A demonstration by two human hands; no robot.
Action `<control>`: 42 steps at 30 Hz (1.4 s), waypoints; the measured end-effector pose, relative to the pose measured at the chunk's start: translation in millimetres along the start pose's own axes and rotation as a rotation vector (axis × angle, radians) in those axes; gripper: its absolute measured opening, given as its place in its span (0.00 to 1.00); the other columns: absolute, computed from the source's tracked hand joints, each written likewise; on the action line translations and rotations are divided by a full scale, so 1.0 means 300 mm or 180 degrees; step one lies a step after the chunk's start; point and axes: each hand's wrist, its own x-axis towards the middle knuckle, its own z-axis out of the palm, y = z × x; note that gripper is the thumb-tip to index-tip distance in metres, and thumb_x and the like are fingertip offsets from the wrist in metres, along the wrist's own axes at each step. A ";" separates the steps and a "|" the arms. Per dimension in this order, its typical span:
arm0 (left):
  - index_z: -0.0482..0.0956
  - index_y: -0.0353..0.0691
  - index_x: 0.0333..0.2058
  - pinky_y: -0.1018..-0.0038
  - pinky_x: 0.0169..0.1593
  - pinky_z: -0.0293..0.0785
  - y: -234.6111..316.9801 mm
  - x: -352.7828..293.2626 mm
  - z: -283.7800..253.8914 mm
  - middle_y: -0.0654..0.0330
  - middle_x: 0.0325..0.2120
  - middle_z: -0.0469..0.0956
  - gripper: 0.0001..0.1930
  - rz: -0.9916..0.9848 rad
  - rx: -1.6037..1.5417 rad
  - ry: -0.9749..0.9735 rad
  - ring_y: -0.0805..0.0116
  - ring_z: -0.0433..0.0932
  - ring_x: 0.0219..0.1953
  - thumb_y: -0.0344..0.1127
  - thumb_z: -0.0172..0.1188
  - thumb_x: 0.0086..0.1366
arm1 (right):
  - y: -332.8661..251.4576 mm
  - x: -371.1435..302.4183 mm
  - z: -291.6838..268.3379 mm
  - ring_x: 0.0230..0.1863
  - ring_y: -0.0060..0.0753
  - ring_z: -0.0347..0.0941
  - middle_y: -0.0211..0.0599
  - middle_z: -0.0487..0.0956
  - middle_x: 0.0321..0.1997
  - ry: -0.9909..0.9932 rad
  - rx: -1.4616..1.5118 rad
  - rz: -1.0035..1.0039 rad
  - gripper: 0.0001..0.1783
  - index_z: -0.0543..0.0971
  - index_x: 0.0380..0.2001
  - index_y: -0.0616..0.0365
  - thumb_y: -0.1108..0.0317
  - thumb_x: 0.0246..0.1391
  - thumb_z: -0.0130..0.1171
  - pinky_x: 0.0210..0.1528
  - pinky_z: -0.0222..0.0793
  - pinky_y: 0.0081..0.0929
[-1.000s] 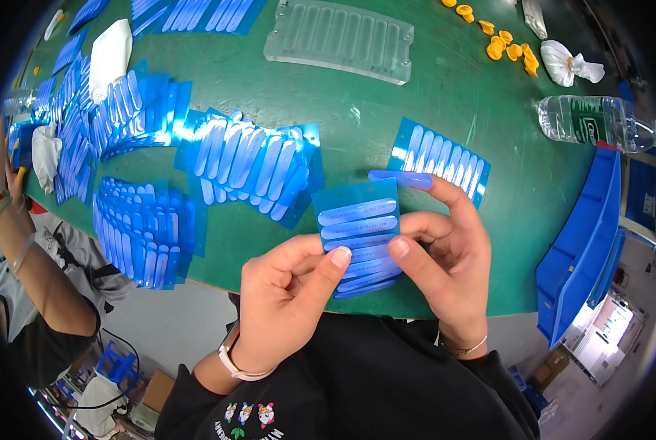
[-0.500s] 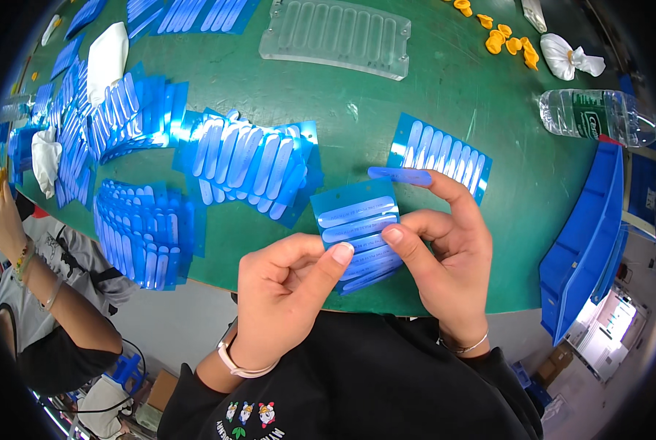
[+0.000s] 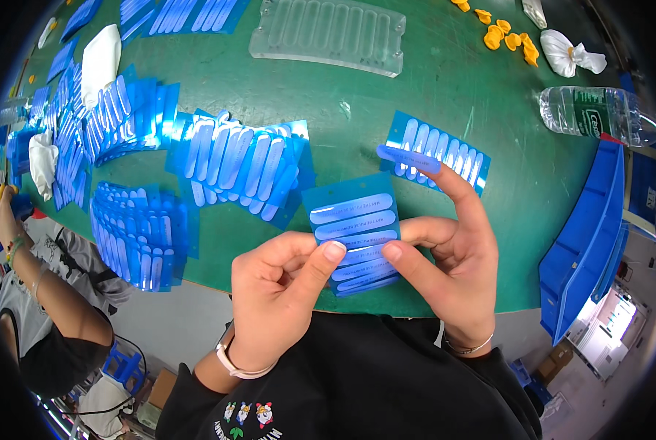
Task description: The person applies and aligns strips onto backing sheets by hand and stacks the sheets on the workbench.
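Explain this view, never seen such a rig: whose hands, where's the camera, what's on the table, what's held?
No machine here: these are a person's bare left hand and right hand. A wide fisheye camera on their head looks down, so straight edges bend near the rim. Both hands pinch a blue sheet of rounded strips; a separate blue strip is at the right index fingertip. On the green table lie piles of similar sheets, a clear grooved tray, small yellow pieces and a clear bottle. The arm at far left is someone else's.
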 end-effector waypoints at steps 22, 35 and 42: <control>0.79 0.30 0.34 0.89 0.21 0.54 0.009 0.012 0.007 0.66 0.22 0.77 0.05 -0.0089 0.0130 -0.0240 0.90 0.62 0.20 0.27 0.60 0.61 | 0.017 -0.005 0.003 0.30 0.16 0.72 0.33 0.79 0.28 0.0396 -0.0100 0.0203 0.37 0.53 0.60 0.64 0.80 0.49 0.60 0.31 0.64 0.14; 0.78 0.31 0.31 0.88 0.20 0.50 0.014 0.006 0.001 0.71 0.18 0.73 0.07 -0.0123 0.0426 -0.0301 0.91 0.59 0.18 0.31 0.58 0.63 | 0.011 -0.009 -0.002 0.29 0.15 0.71 0.35 0.79 0.28 0.0276 0.0015 0.0154 0.37 0.53 0.60 0.63 0.82 0.49 0.59 0.32 0.64 0.14; 0.78 0.30 0.33 0.88 0.21 0.51 0.019 0.016 0.001 0.71 0.19 0.73 0.08 -0.0113 0.0199 -0.0256 0.91 0.59 0.19 0.31 0.58 0.63 | 0.026 -0.021 -0.012 0.31 0.16 0.71 0.34 0.79 0.30 -0.0068 -0.0109 0.0020 0.43 0.48 0.63 0.63 0.82 0.48 0.59 0.33 0.64 0.15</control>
